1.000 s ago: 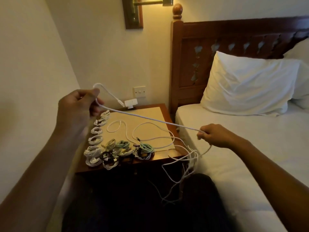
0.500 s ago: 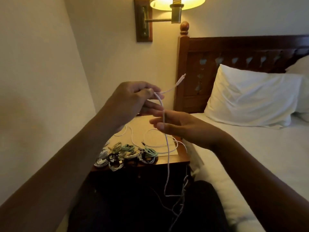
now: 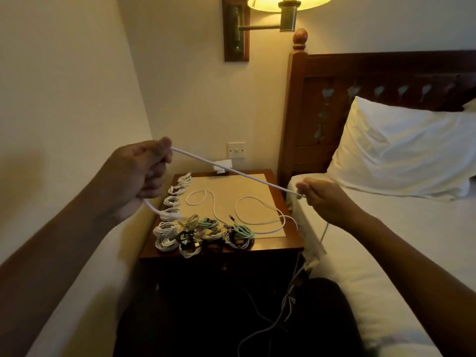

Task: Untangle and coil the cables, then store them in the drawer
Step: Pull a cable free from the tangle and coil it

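A white cable (image 3: 239,173) stretches taut between my hands above the wooden nightstand (image 3: 288,244). My left hand (image 3: 140,176) grips one end of it at the left, with the plug end curling out below the fist. My right hand (image 3: 322,199) pinches the cable at the right, and the rest hangs down past the bed's edge to a tangle of cables (image 3: 286,310) near the floor. Several coiled cables (image 3: 195,233), white, green and black, lie along the nightstand's left and front edges. A loose white cable (image 3: 247,215) snakes across the top. The drawer is not visible in the dark front.
A bed with a white sheet (image 3: 386,253) and pillow (image 3: 401,150) is at the right, against a wooden headboard (image 3: 360,81). A white charger (image 3: 222,166) sits below a wall switch (image 3: 235,150). A wall lamp (image 3: 288,6) glows above. The wall (image 3: 64,99) is close on the left.
My hands were together in front of me half a second ago; they have pulled apart, left hand to the left and right hand down to the right, drawing the white cable taut.
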Tool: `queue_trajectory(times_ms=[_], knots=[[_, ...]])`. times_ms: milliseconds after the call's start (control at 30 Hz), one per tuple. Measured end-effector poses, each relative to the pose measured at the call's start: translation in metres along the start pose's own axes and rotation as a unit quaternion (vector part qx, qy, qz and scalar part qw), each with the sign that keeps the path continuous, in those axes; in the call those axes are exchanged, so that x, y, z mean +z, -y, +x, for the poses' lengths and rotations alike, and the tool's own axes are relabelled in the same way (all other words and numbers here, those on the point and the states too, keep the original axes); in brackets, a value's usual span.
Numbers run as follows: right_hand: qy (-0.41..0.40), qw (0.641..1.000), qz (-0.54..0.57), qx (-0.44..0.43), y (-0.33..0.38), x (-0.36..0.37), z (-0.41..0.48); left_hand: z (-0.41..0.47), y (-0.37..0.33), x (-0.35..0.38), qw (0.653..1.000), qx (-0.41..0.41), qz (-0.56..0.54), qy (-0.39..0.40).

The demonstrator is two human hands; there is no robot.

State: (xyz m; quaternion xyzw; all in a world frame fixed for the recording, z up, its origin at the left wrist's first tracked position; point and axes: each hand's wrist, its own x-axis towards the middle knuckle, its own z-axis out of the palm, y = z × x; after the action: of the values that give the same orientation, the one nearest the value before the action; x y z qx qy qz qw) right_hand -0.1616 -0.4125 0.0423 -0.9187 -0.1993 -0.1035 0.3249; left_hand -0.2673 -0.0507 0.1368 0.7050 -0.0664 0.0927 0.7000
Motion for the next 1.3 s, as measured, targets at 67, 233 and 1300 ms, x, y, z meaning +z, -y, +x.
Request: queue_trajectory(times_ms=[67,233,1300], knots=[[-0.051,0.997,-0.014,0.051,-0.035,0.009,-0.011,0.001,0.003,-0.008,1.000,0.013,-0.006,-0.021],[0.067,0.974,-0.144,0.163,-0.102,0.044,-0.040,0.019,0.005,-0.031,0.976,-0.003,-0.173,-0.135],[0.354,0.931,0.088,-0.020,0.110,0.113,-0.077,-0.006,0.092,0.039,0.993,-0.003,-0.113,-0.015]])
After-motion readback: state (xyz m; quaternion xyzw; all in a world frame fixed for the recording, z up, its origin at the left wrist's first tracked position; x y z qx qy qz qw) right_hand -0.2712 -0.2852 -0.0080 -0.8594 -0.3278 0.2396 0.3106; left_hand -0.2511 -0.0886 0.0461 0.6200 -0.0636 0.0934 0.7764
